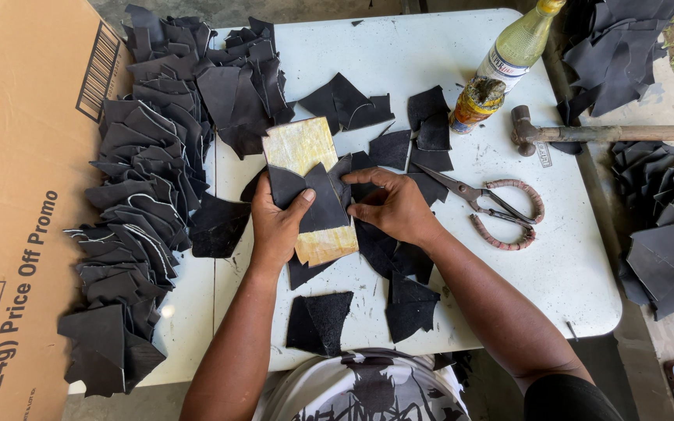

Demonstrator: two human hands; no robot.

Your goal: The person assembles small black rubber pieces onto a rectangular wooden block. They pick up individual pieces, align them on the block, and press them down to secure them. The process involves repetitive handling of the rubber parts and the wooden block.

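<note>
Black leather pieces (pixel 313 199) are pressed onto a yellowed rectangular board (pixel 299 145) between both hands: left hand (pixel 276 226) gripping, right hand (pixel 391 206) pinching their edge. Scissors (pixel 493 204) lie just beyond the right hand.

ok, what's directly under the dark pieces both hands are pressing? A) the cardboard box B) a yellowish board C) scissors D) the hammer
B: the left hand and right hand hold dark leather pieces on a yellowish board; the scissors and hammer lie off to the right.
</note>
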